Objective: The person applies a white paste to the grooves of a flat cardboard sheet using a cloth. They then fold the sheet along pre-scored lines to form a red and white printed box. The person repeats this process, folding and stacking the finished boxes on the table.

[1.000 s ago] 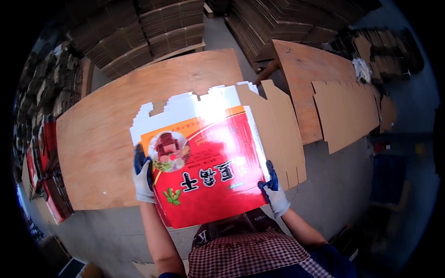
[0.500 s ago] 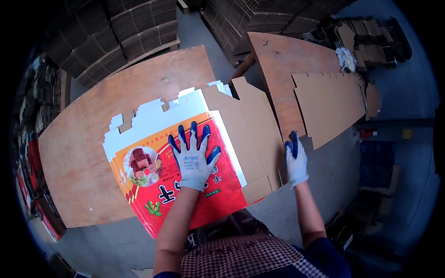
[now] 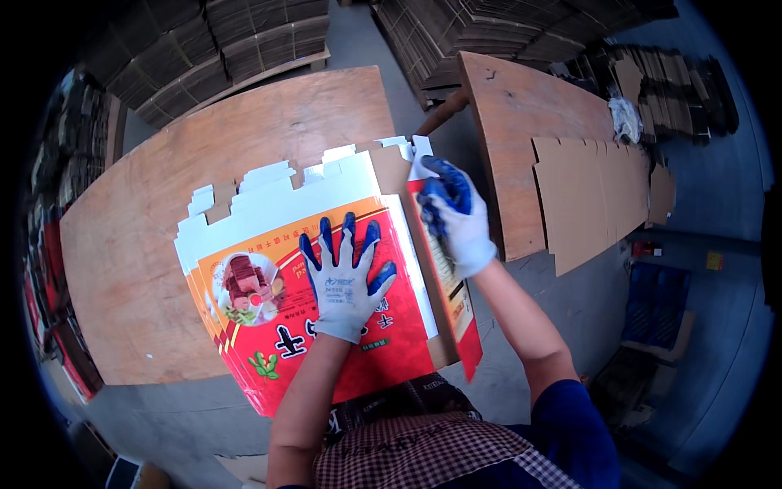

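Note:
Several printed carton blanks (image 3: 383, 350), red and orange with a food picture and white edge flaps, lie in a flat stack on the wooden board. My left hand (image 3: 344, 285), in a white glove with blue fingertips, presses flat on the top print with fingers spread. At the stack's right side, a cardboard panel (image 3: 456, 314) stands folded up, its red printed face showing. My right hand (image 3: 458, 213), gloved alike, has its fingers curled at the panel's upper part; the exact contact is partly hidden.
The wooden board (image 3: 122, 269) extends left and beyond the stack. A second board (image 3: 521, 114) at the right carries brown cardboard sheets (image 3: 590, 196). Bundled cardboard stacks (image 3: 252, 41) stand at the back, with more piles along both sides. A blue crate (image 3: 656, 301) sits at the far right.
My right hand has moved left and away from me, folding the right-hand panel up from flat so its printed side shows. The left hand stays pressed on the stack.

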{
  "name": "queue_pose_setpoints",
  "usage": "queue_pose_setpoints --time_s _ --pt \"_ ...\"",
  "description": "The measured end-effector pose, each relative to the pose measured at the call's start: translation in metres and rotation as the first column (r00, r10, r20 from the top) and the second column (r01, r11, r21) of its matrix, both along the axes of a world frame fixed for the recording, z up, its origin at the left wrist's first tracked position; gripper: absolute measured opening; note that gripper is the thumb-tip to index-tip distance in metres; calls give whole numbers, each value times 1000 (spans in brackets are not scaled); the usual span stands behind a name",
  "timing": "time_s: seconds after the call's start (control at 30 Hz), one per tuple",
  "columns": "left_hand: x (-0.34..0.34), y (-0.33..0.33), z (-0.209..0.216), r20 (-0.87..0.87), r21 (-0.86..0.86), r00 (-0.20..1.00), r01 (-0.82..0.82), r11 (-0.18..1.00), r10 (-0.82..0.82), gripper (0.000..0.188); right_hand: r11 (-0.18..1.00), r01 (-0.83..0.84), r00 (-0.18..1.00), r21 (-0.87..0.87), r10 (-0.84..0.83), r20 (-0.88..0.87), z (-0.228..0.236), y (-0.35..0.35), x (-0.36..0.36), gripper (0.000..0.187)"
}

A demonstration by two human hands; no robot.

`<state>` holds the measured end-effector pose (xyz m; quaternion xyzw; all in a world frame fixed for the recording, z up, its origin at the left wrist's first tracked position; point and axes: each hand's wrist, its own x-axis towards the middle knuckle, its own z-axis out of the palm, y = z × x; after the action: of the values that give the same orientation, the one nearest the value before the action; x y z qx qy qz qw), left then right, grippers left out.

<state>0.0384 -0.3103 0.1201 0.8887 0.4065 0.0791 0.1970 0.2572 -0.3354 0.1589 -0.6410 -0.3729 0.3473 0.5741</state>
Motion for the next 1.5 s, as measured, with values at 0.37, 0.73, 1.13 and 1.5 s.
queue_pose_setpoints --time_s 0.37,0.73,1.13,1.5 --pt "-3 0 -3 22 -9 1000 -18 1000 18 61 928 -52 320 -369 365 874 -33 27 -1 43" --pt "0 -1 -6 11 49 999 -35 998 34 54 932 255 249 -257 193 949 -45 49 -42 36" --pt "-13 1 2 105 34 994 -42 999 38 61 911 114 432 -397 314 845 -21 -155 -103 53" --pt "-252 1 -61 160 -903 93 -389 184 983 64 825 74 969 -560 73 235 -78 -122 -34 101"
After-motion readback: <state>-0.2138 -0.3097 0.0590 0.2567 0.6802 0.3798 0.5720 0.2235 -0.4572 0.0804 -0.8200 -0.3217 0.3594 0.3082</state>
